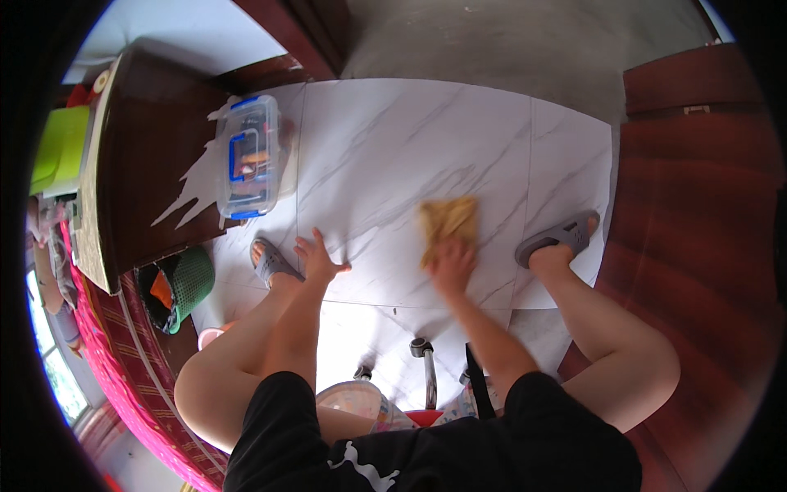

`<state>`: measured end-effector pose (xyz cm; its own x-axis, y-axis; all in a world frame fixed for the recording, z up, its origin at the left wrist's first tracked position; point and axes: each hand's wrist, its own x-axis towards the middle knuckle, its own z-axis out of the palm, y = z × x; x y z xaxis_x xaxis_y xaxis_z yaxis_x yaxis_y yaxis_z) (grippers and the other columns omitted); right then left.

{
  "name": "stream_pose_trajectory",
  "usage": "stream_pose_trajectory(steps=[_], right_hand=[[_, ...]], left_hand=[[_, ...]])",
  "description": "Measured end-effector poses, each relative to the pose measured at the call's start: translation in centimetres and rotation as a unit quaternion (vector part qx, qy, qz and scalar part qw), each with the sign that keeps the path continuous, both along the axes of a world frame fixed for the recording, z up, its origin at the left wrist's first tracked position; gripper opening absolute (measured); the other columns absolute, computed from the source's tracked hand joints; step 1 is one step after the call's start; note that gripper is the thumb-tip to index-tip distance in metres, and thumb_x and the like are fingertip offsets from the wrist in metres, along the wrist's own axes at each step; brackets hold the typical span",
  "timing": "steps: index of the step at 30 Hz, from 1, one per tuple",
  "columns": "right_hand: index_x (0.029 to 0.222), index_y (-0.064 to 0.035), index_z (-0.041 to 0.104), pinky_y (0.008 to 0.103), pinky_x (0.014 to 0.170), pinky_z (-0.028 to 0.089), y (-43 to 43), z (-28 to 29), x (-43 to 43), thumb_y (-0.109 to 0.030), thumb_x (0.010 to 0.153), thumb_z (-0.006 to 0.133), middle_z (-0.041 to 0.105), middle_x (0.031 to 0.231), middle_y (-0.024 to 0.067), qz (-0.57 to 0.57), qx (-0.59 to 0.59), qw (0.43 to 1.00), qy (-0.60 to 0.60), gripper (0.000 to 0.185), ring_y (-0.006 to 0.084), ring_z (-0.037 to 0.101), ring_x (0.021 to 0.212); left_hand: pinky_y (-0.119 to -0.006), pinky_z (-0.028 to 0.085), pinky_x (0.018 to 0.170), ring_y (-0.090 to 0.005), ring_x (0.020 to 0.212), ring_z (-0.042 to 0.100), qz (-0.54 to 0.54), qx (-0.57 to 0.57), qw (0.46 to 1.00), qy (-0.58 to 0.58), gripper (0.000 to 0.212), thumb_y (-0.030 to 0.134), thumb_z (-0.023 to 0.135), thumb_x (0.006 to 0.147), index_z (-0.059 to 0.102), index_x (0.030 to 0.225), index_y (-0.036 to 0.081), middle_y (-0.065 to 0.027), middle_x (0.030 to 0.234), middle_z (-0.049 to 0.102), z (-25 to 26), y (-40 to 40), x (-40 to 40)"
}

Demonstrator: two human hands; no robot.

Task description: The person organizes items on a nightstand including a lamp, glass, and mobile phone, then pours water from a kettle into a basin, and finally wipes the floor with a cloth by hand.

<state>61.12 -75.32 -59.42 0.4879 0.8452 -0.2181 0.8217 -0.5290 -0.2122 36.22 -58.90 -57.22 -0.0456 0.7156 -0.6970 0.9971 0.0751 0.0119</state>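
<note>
My right hand (pixel 454 264) lies on a folded yellow-brown cloth (pixel 450 218), pressing it against the white marble-patterned floor (pixel 406 154). Both the hand and the cloth are blurred, and the palm side is hidden. Off to the left, my left hand (pixel 320 257) has its fingers spread and holds nothing. It is near the floor beside my left slipper (pixel 274 261); whether it touches the floor I cannot tell.
A clear plastic box (pixel 251 157) with blue latches stands by a dark cabinet (pixel 166 135). Nearby are a green lined basket (pixel 195 286) and my right grey slipper (pixel 556 238). Dark red wooden furniture (pixel 688 246) borders the right; a wheeled chair leg (pixel 430 375) shows below.
</note>
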Motion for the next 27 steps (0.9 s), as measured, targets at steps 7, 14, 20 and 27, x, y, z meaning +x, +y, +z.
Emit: stream_pose_trajectory(steps=[7, 14, 20, 27], right_hand=[[0.103, -0.0216, 0.058, 0.0486, 0.080, 0.038, -2.0, -0.4, 1.2, -0.031, 0.067, 0.066, 0.047, 0.118, 0.0032, 0.275, 0.079, 0.956, 0.066, 0.038, 0.0259, 0.042, 0.109], [0.095, -0.0128, 0.059, 0.0445, 0.075, 0.046, 3.4, -3.5, 27.3, -0.018, 0.080, 0.056, 0.058, 0.103, 0.0077, -0.213, 0.146, 0.949, -0.179, 0.017, 0.0275, 0.054, 0.096], [0.128, -0.0174, 0.041, 0.0512, 0.086, 0.041, 7.9, -1.9, 32.4, -0.035, 0.078, 0.054, 0.043, 0.127, 0.0117, -0.402, 0.004, 0.911, -0.098, 0.055, 0.0372, 0.044, 0.109], [0.097, -0.0165, 0.064, 0.0452, 0.090, 0.040, 19.8, -2.2, 8.1, -0.012, 0.065, 0.061, 0.057, 0.117, 0.0030, 0.150, 0.276, 0.944, 0.100, 0.032, 0.0254, 0.049, 0.111]], left_hand=[[-0.058, 0.031, 0.100, -0.0498, 0.134, 0.001, 0.041, -0.013, 0.999, -0.016, 0.129, 0.044, 0.086, 0.050, 0.001, 0.144, 0.019, -0.0318, 0.145, -0.001, 0.4, 2.8, 9.0], [-0.061, 0.036, 0.093, -0.0530, 0.132, -0.007, -0.020, 0.018, 0.999, -0.035, 0.130, 0.043, 0.085, 0.052, -0.003, 0.145, 0.019, -0.0244, 0.147, -0.012, 0.1, 0.1, 19.7], [-0.059, 0.037, 0.095, -0.0523, 0.132, -0.007, -0.005, 0.031, 0.999, -0.012, 0.131, 0.041, 0.086, 0.051, -0.003, 0.145, 0.018, -0.0248, 0.147, -0.013, -0.6, -0.1, 18.5], [-0.055, 0.034, 0.098, -0.0607, 0.127, -0.004, -0.030, 0.056, 0.998, -0.021, 0.137, 0.048, 0.087, 0.044, -0.001, 0.144, 0.016, -0.0308, 0.145, -0.008, -1.6, -0.5, 18.2]])
